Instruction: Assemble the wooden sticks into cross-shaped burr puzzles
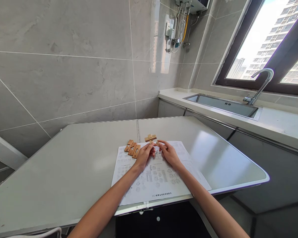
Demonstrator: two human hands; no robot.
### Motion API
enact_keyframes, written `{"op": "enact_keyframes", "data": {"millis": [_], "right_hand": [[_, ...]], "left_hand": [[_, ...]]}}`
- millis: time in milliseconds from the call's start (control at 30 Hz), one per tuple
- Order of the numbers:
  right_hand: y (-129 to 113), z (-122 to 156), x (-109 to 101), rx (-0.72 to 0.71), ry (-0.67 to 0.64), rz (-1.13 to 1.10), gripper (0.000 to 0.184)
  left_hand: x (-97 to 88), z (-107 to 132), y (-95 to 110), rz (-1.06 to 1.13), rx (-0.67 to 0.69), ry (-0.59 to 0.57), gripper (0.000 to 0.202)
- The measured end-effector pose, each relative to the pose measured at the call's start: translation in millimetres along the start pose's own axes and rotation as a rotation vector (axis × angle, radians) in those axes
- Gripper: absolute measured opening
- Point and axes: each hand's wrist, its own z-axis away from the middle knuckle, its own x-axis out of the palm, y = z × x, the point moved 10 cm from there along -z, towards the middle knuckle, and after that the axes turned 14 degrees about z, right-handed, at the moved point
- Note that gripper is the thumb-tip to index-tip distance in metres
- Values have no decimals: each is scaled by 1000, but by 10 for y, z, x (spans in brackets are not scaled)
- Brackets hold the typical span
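Observation:
A large printed sheet (pixel 164 185) with rows of small diagrams lies on the table, its heading upside down to me. Over its far part, my left hand (pixel 144 155) pinches a small light wooden puzzle piece (pixel 151 141). Close beside it, my right hand (pixel 169 153) has its fingers closed around another small wooden piece (pixel 157 143), partly covered by the fingertips. Just beyond my hands are a few light wooden pieces (pixel 150 137) grouped together. Left of my left hand, three flat brown wooden pieces (pixel 132 148) with cut-outs and markings lie side by side on the sheet's far left corner.
The pale folding table (pixel 64 172) has a seam down its middle and a rounded right corner. A tiled wall (pixel 64 82) stands behind it. To the right runs a counter (pixel 283 125) with a sink (pixel 221 104) and a curved tap (pixel 263 82) under a window.

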Motion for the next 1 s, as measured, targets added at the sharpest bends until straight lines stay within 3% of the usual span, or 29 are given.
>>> {"op": "enact_keyframes", "data": {"millis": [133,267,433,567,667,1000], "right_hand": [[-131,43,-18,-151,93,173,41],[-3,33,31,-94,61,189,42],[-53,26,-30,-128,74,166,22],[-152,48,-99,-168,131,167,28],[-143,59,-48,-145,92,200,32],[-275,104,-99,-174,125,219,22]], "left_hand": [[-22,-19,-28,1,-3,-1,47],[-44,-32,-48,-24,-7,4,45],[-34,-27,-39,-30,3,-9,44],[-34,-32,-49,-60,3,-15,45],[-8,-25,-39,-99,9,-27,44],[21,22,116,-461,149,-3,50]]}}
